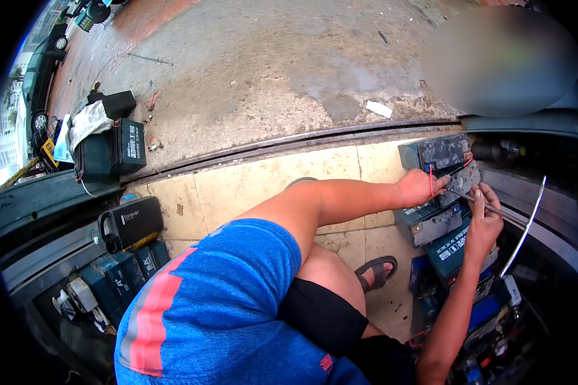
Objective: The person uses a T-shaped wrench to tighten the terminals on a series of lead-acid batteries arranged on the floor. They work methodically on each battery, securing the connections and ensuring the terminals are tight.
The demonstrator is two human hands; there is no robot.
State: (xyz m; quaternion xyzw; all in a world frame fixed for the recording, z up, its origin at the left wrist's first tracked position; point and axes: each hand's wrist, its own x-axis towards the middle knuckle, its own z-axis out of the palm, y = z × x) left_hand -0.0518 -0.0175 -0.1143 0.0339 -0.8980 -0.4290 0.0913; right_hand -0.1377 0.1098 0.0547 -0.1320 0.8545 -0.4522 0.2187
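On the right, near the doorway track, stands a dark battery (442, 154) with a dirty grey top. My left hand (420, 188) is at its near side, fingers closed around a red wire (431, 174) that loops up beside them. A black lead runs across the battery top from near these fingers. My right hand (485, 218) pinches a thin metal rod (493, 208), whose tip points at my left fingertips. Whether the tip touches anything is too small to tell. Below my hands sit another grey-topped battery (435, 226) and a green battery (449, 247).
A curved silver strip (526, 228) rises right of my right hand. More batteries (119, 276) and a black case (131, 221) line the left side. Beyond the metal door track (302, 138), batteries (127, 147) stand outside at left. A blurred area (501, 61) covers the upper right.
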